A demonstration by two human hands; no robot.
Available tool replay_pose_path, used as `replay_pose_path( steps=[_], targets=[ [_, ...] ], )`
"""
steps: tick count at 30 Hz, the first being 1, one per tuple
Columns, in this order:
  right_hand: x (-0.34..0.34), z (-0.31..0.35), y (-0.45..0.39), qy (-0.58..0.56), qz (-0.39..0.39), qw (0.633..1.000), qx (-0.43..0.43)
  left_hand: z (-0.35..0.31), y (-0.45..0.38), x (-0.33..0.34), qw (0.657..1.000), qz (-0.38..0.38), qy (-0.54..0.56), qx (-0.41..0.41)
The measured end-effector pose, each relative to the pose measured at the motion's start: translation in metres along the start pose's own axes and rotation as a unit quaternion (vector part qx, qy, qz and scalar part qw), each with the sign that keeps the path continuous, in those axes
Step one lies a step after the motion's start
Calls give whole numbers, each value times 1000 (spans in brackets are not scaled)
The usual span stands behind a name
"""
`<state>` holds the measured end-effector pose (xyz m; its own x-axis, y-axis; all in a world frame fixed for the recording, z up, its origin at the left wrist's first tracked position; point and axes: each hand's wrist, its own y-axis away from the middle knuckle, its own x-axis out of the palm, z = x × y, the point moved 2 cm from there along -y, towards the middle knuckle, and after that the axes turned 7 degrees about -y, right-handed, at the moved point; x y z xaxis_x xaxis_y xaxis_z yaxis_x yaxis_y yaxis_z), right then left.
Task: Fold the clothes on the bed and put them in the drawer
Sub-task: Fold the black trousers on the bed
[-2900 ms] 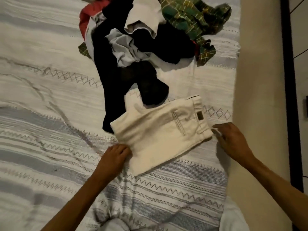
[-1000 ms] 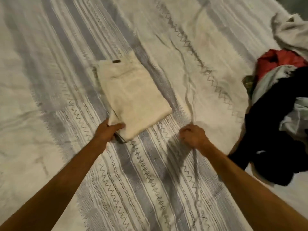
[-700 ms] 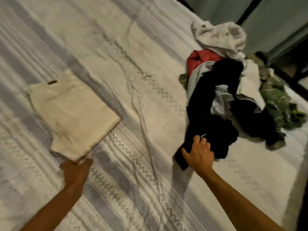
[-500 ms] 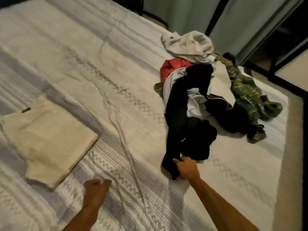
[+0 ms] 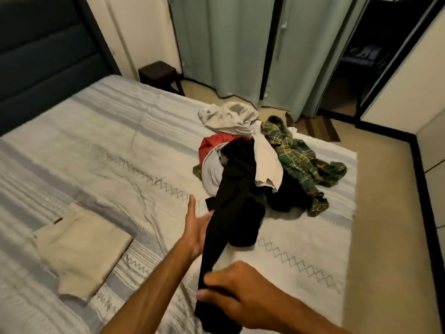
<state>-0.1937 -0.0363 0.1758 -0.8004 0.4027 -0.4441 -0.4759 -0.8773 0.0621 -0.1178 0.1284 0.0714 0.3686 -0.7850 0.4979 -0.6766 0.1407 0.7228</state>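
Bed (image 5: 101, 145) with a striped grey-and-white cover, filling the left and centre of the frame. Lower centre: the right hand (image 5: 243, 292), fingers curled round the near end of a long black garment (image 5: 231, 206), which stretches from that grip up toward the heap of unfolded clothes (image 5: 262, 165) in the centre right of the frame. Just left of the garment: the left hand (image 5: 196, 225), palm turned toward the cloth, thumb up and fingers extended against or behind the black fabric; whether they close on it cannot be told. The heap holds a pale grey garment (image 5: 228, 115) at its far end, a red garment (image 5: 214, 143) below that, a white garment (image 5: 267, 160) draped over the black, and a green plaid shirt (image 5: 303, 160) on its right side. Lower left: 1 folded cream pair of trousers (image 5: 81, 247), lying flat on the cover, well apart from the heap. Upper left: dark headboard (image 5: 43, 51). Upper centre: green curtains (image 5: 226, 44) and a small dark stool (image 5: 160, 74) on the floor beyond the bed.
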Motion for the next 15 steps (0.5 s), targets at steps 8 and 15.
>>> replay_pose_path(
  steps=[8, 15],
  targets=[
    [-122, -26, 135, -266, -124, 922, 254, -65, 88, 201, 892, 12, -423, 159],
    [-198, 11, 107, -540, -275, 768, 206, 32, 175, 248, 663, 320, -653, 179]
  ],
)
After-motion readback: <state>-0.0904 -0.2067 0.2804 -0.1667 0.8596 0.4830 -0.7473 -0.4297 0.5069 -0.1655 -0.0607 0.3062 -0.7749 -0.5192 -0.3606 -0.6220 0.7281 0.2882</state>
